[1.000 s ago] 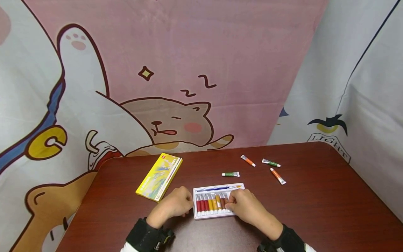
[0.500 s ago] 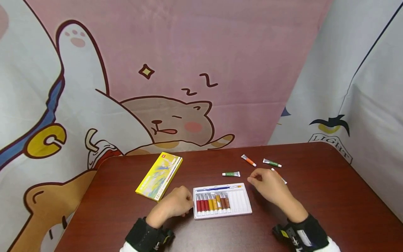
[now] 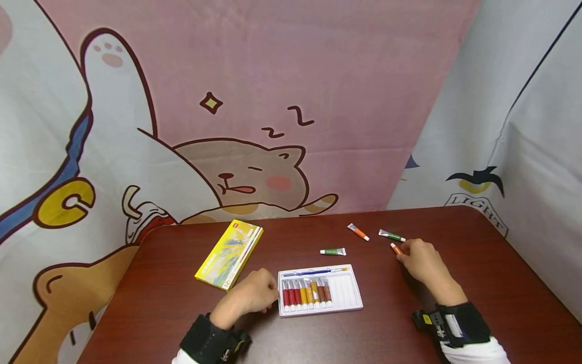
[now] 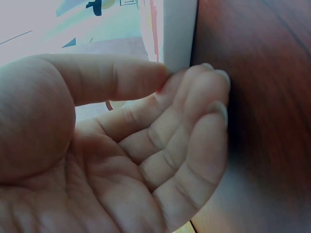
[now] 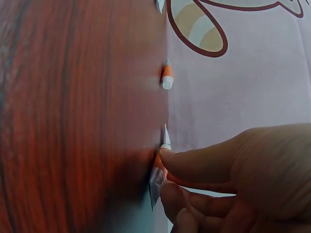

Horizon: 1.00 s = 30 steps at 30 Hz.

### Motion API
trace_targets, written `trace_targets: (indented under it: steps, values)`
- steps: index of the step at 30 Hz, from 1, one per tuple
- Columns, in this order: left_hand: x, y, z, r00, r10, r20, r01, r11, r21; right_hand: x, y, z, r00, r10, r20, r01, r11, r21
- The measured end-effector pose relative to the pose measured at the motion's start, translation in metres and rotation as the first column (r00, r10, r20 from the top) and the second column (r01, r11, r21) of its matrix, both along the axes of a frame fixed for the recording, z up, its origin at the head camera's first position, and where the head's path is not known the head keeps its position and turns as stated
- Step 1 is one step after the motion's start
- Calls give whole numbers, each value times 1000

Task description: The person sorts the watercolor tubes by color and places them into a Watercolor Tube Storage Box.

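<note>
My right hand (image 3: pixel 423 260) is at the right of the table, thumb and fingers pinching an orange paint tube (image 5: pixel 160 167) that lies on the wood; in the head view its white cap end shows past the fingertips. My left hand (image 3: pixel 254 293) grips the left edge of a white plastic tray (image 3: pixel 347 293), thumb at the rim and the other fingers curled against its side. Red, yellow, ochre and brown paint tubes (image 3: pixel 303 294) fill the tray's left part, and its right slots are bare. A blue paintbrush (image 3: pixel 313 272) lies along the tray's back groove.
Behind the tray lies a green paint tube (image 3: pixel 333 252). Farther back are another orange tube (image 3: pixel 358 232) and a second green tube (image 3: pixel 391 235), close to my right hand. A yellow box (image 3: pixel 229 255) lies at the left, near my left hand. A printed cloth (image 3: pixel 364 101) hangs behind the table.
My right hand has left the tray's right side, moved right and back, and now pinches the orange tube. A brown tube lies in the tray where that hand was. The left hand stays put.
</note>
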<state>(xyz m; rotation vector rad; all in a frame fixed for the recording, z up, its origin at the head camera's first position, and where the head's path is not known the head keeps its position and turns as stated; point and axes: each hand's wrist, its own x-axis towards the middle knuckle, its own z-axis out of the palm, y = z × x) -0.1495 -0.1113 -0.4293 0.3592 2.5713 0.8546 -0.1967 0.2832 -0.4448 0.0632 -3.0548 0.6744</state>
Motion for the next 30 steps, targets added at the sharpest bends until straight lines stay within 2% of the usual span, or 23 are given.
trace_targets:
  steps: [5,13,23,26,30]
  values:
    - [0,0,0,1000,-3,5,3,1000,1,-1,0,-2,1000,3,24,-3,1000,3]
    - [0,0,0,1000,-5,-2,5,1000,-1,-2,1,-1,999,43,10,-44,999,17]
    - [0,0,0,1000,-3,6,3,1000,2,-2,-2,0,995,74,-63,-73,997,9]
    - [1,0,0,1000,-3,0,3,1000,0,0,-4,1,998,28,-57,-28,1000,1]
    - [1,0,1,1000,-1,-1,1,1000,-4,4,-7,2,999,-50,17,50,999,-1]
